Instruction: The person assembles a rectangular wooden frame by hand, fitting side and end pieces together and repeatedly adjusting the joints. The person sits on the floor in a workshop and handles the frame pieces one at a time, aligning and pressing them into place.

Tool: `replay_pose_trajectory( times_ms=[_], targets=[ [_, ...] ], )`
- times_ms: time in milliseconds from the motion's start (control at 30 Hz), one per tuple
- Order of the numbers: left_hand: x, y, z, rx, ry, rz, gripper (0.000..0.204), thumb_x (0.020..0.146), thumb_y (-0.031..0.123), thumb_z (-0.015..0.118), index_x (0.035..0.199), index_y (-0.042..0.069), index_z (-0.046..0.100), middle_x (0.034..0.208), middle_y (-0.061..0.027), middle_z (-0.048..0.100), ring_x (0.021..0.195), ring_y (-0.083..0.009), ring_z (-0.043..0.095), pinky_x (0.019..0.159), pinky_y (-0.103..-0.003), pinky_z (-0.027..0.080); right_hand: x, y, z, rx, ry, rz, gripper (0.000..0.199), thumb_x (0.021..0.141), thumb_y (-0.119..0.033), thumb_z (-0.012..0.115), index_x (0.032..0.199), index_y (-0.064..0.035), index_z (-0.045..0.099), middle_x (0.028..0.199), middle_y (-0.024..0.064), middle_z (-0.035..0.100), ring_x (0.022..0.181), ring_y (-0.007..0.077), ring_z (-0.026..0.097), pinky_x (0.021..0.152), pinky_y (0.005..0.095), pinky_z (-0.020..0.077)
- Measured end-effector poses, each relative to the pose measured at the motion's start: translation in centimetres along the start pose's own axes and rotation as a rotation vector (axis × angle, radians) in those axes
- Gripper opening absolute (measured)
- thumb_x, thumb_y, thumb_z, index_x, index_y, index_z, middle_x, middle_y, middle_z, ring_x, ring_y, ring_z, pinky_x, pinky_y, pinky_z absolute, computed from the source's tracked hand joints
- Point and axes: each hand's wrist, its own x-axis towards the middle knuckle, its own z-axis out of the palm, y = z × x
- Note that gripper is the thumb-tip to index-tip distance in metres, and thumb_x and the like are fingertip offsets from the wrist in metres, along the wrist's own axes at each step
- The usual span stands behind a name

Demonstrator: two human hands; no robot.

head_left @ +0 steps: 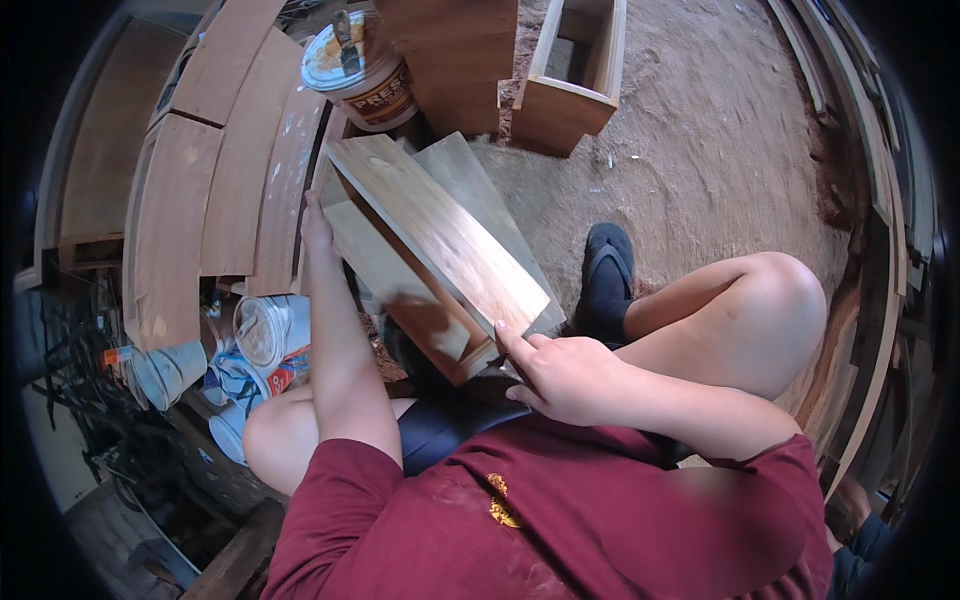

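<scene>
A long, narrow wooden drawer box (445, 235) lies tilted across my lap, its pale side board facing up. At its far left side my left hand (317, 225) is closed on the box, with most of the fingers hidden. The index fingertip of my right hand (565, 378) touches the near end of the upper board. That hand's thumb is stretched out apart from the index finger, and the other fingers are bent and partly hidden. Beneath the box, a flat grey board (470, 170) sticks out on the right.
A white bucket (375, 90) with a putty knife (348, 42) on its lid stands beyond the box. Farther right is another open wooden box (565, 105) on the dusty ground (710, 150). Wooden panels (230, 180) and tubs (270, 330) line the left; long planks (880, 260) border the right.
</scene>
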Motion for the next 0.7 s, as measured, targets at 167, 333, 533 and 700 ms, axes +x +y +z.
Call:
replay_pose_trajectory(
  times_ms=[167,333,533,700],
  targets=[
    [0.2,0.4,-2.8,-0.084,-0.072,0.023,0.068,0.104,0.053,0.050,0.142,-0.003,0.051,0.140,-0.0161,0.056,0.128,-0.0268,0.054,0.106,-0.038,0.044,0.3,0.8,0.7,-0.072,0.075,-0.090,0.072,0.098,-0.032,0.058,0.154,0.0001,0.027,0.111,0.0202,0.064,0.095,0.0378,0.069,0.080,0.0448,0.0564],
    [0.8,0.2,-2.5,0.179,0.064,0.088,0.067,0.101,0.050,0.055,0.142,-0.003,0.052,0.144,-0.0191,0.054,0.132,-0.0300,0.052,0.109,-0.040,0.042,0.7,2.3,-1.2,-0.119,0.033,-0.058,0.066,0.091,-0.021,0.061,0.151,-0.0080,0.037,0.097,0.0209,0.068,0.090,0.0390,0.068,0.079,0.0468,0.0551],
    [-2.1,3.4,4.2,0.485,0.266,0.128,0.064,0.093,0.051,0.064,0.123,-0.005,0.063,0.124,-0.0314,0.064,0.120,-0.0413,0.061,0.103,-0.045,0.045,1.3,3.3,-4.0,0.060,0.373,0.079,0.038,0.090,-0.029,0.072,0.110,-0.0059,0.050,0.088,0.0204,0.065,0.086,0.0416,0.066,0.075,0.0486,0.0508],
    [-2.8,4.0,5.1,0.307,0.289,0.074,0.064,0.093,0.052,0.063,0.119,-0.006,0.064,0.120,-0.0319,0.065,0.118,-0.0401,0.062,0.102,-0.046,0.045,4.5,3.5,-3.4,0.254,0.494,0.151,0.030,0.094,-0.029,0.069,0.105,-0.0043,0.056,0.095,0.0205,0.065,0.091,0.0384,0.065,0.080,0.0444,0.0512]
  ],
)
